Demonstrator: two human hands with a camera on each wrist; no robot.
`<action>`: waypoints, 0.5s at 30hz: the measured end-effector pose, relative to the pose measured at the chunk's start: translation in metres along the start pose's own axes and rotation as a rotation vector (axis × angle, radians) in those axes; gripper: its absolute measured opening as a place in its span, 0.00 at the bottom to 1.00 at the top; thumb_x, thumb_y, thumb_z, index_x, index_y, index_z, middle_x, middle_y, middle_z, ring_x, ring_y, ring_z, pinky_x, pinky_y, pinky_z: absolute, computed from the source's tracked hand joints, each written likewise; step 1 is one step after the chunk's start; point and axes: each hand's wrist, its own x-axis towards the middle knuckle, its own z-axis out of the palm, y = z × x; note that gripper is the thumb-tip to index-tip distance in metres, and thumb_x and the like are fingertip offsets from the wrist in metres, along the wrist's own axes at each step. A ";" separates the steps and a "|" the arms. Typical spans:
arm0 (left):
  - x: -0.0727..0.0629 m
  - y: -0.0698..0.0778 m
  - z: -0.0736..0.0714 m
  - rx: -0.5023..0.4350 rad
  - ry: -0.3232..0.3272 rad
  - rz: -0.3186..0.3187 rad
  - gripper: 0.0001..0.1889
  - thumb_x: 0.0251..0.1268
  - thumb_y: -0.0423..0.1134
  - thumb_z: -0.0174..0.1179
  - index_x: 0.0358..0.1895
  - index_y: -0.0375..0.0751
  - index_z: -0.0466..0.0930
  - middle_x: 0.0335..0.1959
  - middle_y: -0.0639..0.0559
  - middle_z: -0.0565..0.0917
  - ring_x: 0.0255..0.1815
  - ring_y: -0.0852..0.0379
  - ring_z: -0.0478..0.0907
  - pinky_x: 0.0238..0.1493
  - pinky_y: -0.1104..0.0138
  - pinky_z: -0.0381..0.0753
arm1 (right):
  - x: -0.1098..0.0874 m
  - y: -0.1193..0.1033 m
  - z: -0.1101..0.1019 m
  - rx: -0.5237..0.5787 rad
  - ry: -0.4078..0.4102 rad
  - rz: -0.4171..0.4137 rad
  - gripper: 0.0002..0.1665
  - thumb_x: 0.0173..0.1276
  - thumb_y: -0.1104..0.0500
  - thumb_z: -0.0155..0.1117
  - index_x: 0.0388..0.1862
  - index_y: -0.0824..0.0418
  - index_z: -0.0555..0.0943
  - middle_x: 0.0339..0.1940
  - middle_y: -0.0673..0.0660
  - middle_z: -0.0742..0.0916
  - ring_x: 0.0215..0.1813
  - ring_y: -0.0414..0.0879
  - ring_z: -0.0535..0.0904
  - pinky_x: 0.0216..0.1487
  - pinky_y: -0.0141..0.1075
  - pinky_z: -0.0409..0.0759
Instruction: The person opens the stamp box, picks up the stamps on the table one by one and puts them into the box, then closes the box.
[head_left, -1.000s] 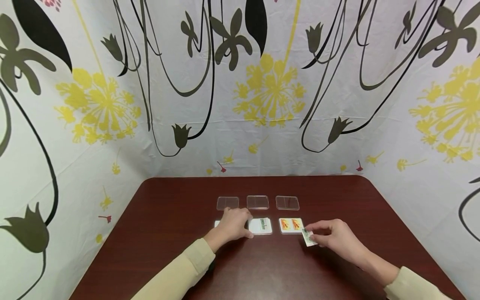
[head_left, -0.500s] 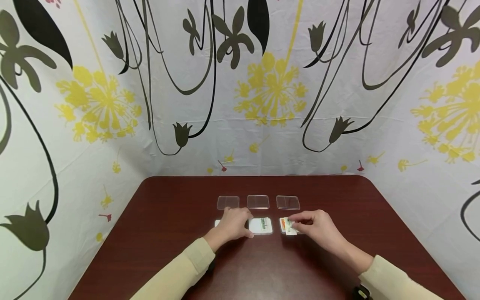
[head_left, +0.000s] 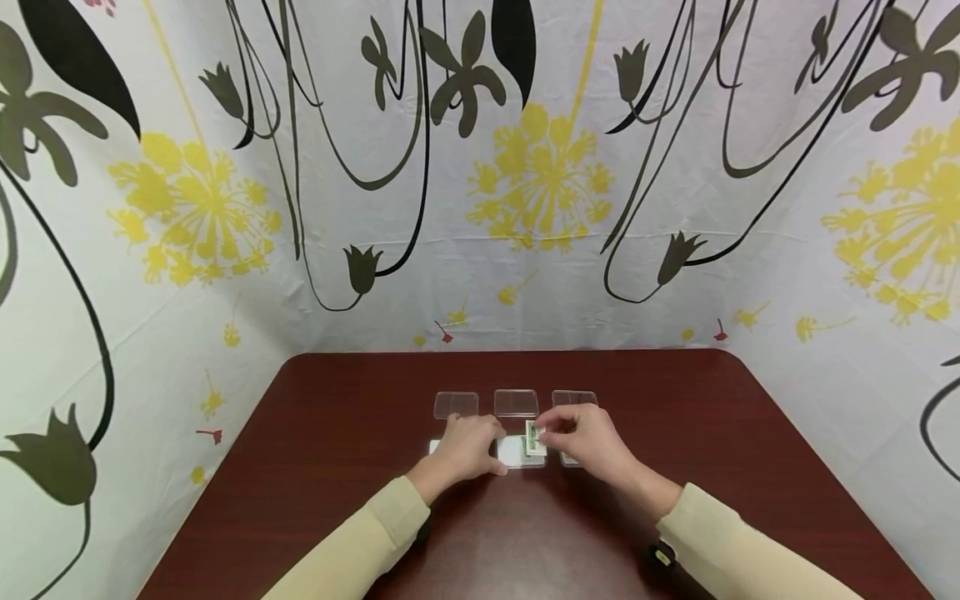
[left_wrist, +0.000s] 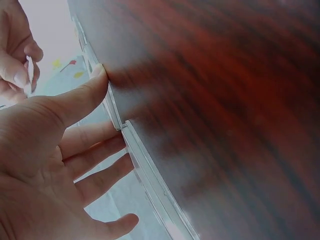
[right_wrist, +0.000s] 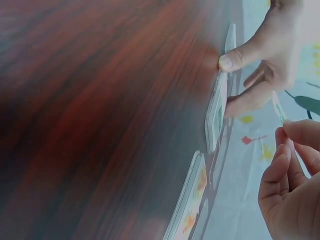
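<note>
My left hand [head_left: 467, 447] grips the left end of the middle shallow clear plastic case [head_left: 510, 452], thumb on the near edge and index finger on the far one. The case holds a white insert with green print on its right half. Between my right thumb and index finger, a small white card with green print [head_left: 532, 437] is pinched upright above that right half. My right hand [head_left: 592, 440] partly covers the right case [right_wrist: 192, 202], which shows orange pictures in the right wrist view. Mostly hidden behind my left hand is the left case [head_left: 433, 447].
Three clear lids, the left lid [head_left: 456, 405], the middle lid [head_left: 516, 402] and the right lid [head_left: 574, 397], lie in a row behind the cases on the dark red wooden table [head_left: 360, 400]. A patterned curtain [head_left: 375, 325] hangs around the table's back and sides.
My right hand has carried the card leftward, from beside the right case, across it, to over the middle case. The card now stands more upright. My left hand has stayed in place.
</note>
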 end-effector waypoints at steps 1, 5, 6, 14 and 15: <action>0.000 0.000 0.000 -0.007 -0.002 -0.002 0.29 0.48 0.61 0.76 0.53 0.51 0.87 0.52 0.58 0.84 0.50 0.55 0.82 0.53 0.46 0.72 | 0.003 -0.001 0.003 0.000 -0.002 -0.003 0.13 0.57 0.65 0.77 0.39 0.49 0.90 0.28 0.44 0.88 0.31 0.40 0.83 0.30 0.34 0.80; 0.000 -0.001 0.000 -0.021 -0.006 -0.001 0.31 0.48 0.61 0.77 0.54 0.51 0.86 0.54 0.59 0.84 0.51 0.55 0.81 0.53 0.46 0.72 | 0.012 -0.001 0.016 -0.016 -0.004 -0.013 0.12 0.56 0.65 0.77 0.38 0.50 0.90 0.26 0.42 0.87 0.31 0.39 0.83 0.31 0.34 0.80; 0.000 -0.002 -0.001 -0.024 -0.007 0.002 0.31 0.48 0.61 0.77 0.55 0.50 0.86 0.54 0.58 0.84 0.51 0.55 0.81 0.53 0.46 0.72 | 0.014 -0.001 0.019 -0.020 -0.005 -0.016 0.12 0.56 0.65 0.77 0.38 0.51 0.90 0.26 0.42 0.87 0.31 0.38 0.83 0.31 0.34 0.80; 0.001 -0.007 -0.003 -0.017 -0.016 0.036 0.31 0.48 0.61 0.77 0.56 0.52 0.86 0.55 0.59 0.84 0.54 0.57 0.81 0.59 0.42 0.70 | 0.024 0.004 0.040 -0.087 -0.022 -0.008 0.12 0.55 0.66 0.77 0.34 0.50 0.89 0.25 0.40 0.86 0.30 0.36 0.81 0.32 0.33 0.79; 0.001 -0.008 -0.004 -0.020 -0.016 0.037 0.31 0.47 0.61 0.77 0.55 0.52 0.87 0.55 0.59 0.84 0.54 0.57 0.81 0.60 0.42 0.70 | 0.024 0.004 0.042 -0.096 -0.027 -0.005 0.11 0.54 0.66 0.77 0.34 0.50 0.89 0.24 0.40 0.86 0.30 0.36 0.81 0.31 0.33 0.79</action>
